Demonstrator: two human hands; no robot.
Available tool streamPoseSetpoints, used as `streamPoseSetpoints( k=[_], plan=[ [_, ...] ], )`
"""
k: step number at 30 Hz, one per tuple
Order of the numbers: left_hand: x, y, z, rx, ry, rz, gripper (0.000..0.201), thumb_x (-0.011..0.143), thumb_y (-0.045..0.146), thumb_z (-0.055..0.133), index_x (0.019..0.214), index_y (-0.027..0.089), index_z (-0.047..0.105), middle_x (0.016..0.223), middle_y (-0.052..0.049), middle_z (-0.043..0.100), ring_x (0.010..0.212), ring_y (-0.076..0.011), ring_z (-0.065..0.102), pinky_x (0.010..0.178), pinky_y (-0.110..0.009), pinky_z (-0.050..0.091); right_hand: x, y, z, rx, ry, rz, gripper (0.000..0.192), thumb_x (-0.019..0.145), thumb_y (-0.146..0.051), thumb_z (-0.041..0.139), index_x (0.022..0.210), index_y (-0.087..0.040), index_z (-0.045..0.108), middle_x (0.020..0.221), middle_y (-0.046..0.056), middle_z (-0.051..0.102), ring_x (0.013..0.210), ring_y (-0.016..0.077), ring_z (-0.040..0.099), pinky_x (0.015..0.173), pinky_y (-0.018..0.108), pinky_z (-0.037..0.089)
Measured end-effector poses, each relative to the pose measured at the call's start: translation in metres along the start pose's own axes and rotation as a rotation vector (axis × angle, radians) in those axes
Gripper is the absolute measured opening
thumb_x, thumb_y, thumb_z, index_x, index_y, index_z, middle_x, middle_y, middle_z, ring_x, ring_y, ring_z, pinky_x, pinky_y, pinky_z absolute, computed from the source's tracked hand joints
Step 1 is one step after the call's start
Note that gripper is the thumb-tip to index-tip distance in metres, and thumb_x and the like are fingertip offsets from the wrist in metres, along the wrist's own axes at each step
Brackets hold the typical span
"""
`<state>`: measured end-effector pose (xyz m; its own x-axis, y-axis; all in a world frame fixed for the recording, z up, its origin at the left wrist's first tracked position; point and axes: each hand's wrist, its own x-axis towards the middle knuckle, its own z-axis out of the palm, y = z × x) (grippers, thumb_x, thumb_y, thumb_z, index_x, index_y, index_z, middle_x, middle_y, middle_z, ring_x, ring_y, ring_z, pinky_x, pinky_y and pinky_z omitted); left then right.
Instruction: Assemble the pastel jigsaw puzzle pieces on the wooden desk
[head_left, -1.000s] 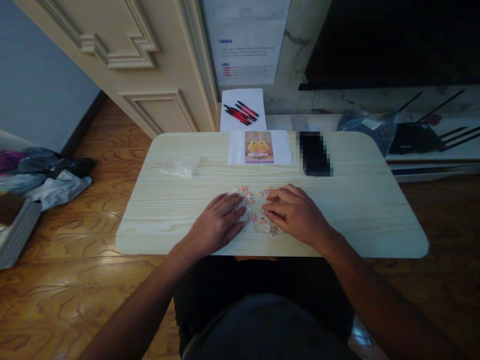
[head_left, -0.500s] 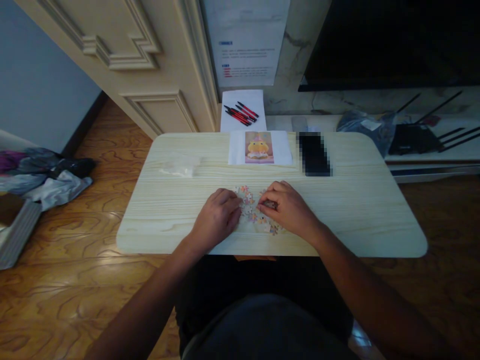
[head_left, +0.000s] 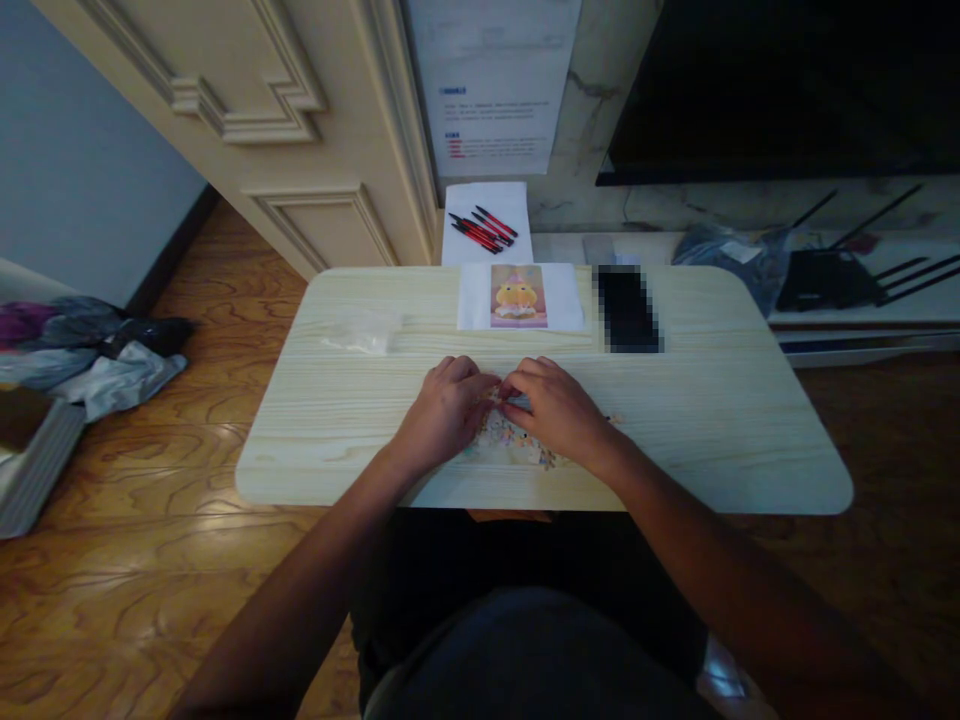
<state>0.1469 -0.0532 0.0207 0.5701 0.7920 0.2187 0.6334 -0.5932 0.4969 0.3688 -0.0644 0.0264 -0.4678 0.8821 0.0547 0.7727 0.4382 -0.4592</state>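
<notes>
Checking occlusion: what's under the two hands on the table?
Small pastel puzzle pieces lie on the table, showing between and below the left hand and right hand. Fingertips meet above the pile. Pieces beneath the palms, and anything pinched, are covered.

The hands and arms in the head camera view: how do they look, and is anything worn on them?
Both the left hand and the right hand are bare: no gloves, and no rings or watch that the dim picture shows. The forearms are uncovered too, with no sleeve in view as far as the frame's lower edge.
</notes>
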Motion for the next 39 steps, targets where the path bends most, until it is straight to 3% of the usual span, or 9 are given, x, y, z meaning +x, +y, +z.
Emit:
streamPoseSetpoints(
  k=[8,13,20,25,28,33,39],
  plan=[
    [0.011,0.003,-0.005,0.079,-0.117,-0.004,0.025,0.099,0.011,0.070,0.121,0.017,0.082,0.107,-0.012,0.073,0.104,-0.0288,0.067,0.095,-0.045,0.056,-0.009,0.010,-0.020,0.093,-0.035,0.073,0.009,0.099,-0.013,0.075,0.094,-0.021,0.076,0.097,0.005,0.073,0.100,0.0245,0.067,0.092,0.036,0.049],
    [0.015,0.005,-0.003,0.122,-0.135,0.032,0.015,0.102,0.013,0.069,0.102,0.016,0.084,0.103,-0.013,0.074,0.100,-0.0293,0.068,0.091,-0.045,0.057,-0.011,0.013,-0.022,0.004,-0.052,0.125,0.012,0.099,-0.015,0.075,0.088,-0.020,0.076,0.091,0.006,0.072,0.095,0.0250,0.065,0.089,0.037,0.046],
    [0.014,0.000,0.000,0.103,-0.048,0.082,0.023,0.107,0.015,0.062,0.100,0.015,0.084,0.100,-0.013,0.078,0.095,-0.0280,0.070,0.088,-0.044,0.057,-0.011,0.015,-0.020,0.063,0.017,0.140,0.007,0.094,-0.017,0.082,0.092,-0.021,0.076,0.093,0.005,0.073,0.096,0.0246,0.067,0.089,0.036,0.048],
    [0.008,0.001,-0.002,-0.082,0.091,0.032,0.015,0.102,0.013,0.068,0.102,0.017,0.083,0.097,-0.009,0.079,0.092,-0.0251,0.070,0.088,-0.041,0.057,-0.021,0.025,-0.032,0.097,0.040,0.106,0.007,0.095,-0.015,0.079,0.092,-0.021,0.079,0.094,0.005,0.073,0.095,0.0232,0.068,0.086,0.034,0.047],
    [0.006,0.005,-0.001,-0.169,0.072,-0.018,0.011,0.096,0.010,0.073,0.093,0.018,0.081,0.093,-0.007,0.076,0.092,-0.0239,0.069,0.086,-0.039,0.057,-0.028,0.030,-0.038,0.071,-0.034,0.087,0.006,0.095,-0.016,0.080,0.093,-0.021,0.080,0.095,0.005,0.074,0.097,0.0239,0.068,0.088,0.035,0.048],
    [0.006,0.005,0.003,-0.126,0.035,-0.130,0.010,0.092,0.011,0.078,0.086,0.019,0.080,0.088,-0.007,0.073,0.089,-0.0242,0.066,0.084,-0.040,0.056,-0.031,0.028,-0.038,0.049,-0.106,0.085,0.004,0.099,-0.025,0.082,0.098,-0.022,0.080,0.101,0.006,0.075,0.103,0.0251,0.069,0.093,0.036,0.048],
    [0.007,0.003,0.002,-0.070,-0.024,-0.132,0.015,0.092,0.012,0.074,0.079,0.019,0.078,0.085,-0.007,0.073,0.087,-0.0252,0.066,0.083,-0.042,0.056,-0.027,0.018,-0.036,0.014,-0.121,0.141,0.008,0.095,-0.020,0.081,0.097,-0.021,0.074,0.104,0.006,0.074,0.100,0.0245,0.069,0.089,0.035,0.048]
  ],
)
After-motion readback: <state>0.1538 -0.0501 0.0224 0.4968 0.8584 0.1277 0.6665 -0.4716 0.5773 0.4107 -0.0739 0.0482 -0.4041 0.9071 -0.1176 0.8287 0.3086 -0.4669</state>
